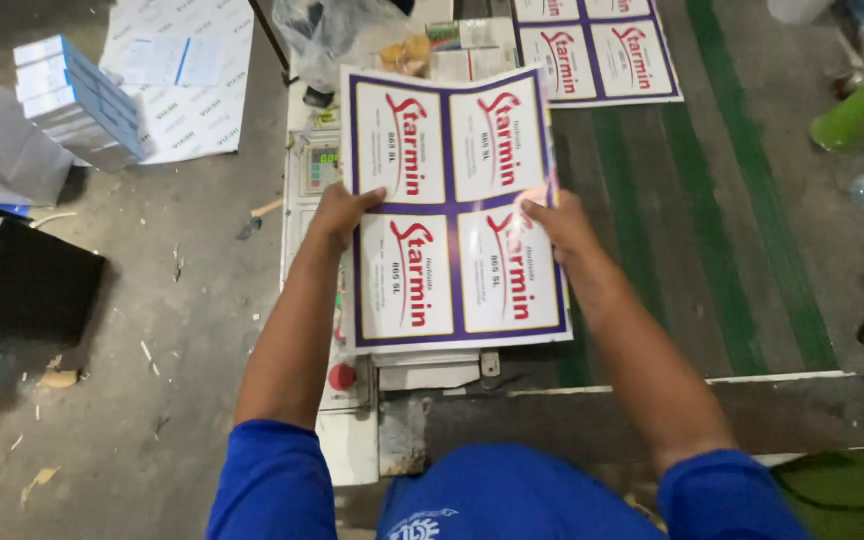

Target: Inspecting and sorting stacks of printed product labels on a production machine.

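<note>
**Holding a printed label sheet by both side edges**

Starting at the far left, a stack of white and blue boxes (80,100) is seen on the grey concrete floor (152,330), beside a large white printed sheet (187,75) that is spread flat there. A black flat object (22,285) lies lower on the same side.

Toward the middle, the left hand (340,212) is closed on the left edge of the label sheet (452,205), with the thumb laid on the printed face and the fingers hidden behind it. The sheet is white with a purple border and four panels of red lettering, and it is held up above a white machine (352,440) on which a red round button (342,377) is visible. More flat sheets are seen just under its lower edge.

The right hand (557,225) is closed on the right edge of the same sheet, thumb on top. Farther right, a second label sheet (597,50) lies on a dark belt with green stripes (712,200), and a green cup (862,112) lies near the right border.
</note>
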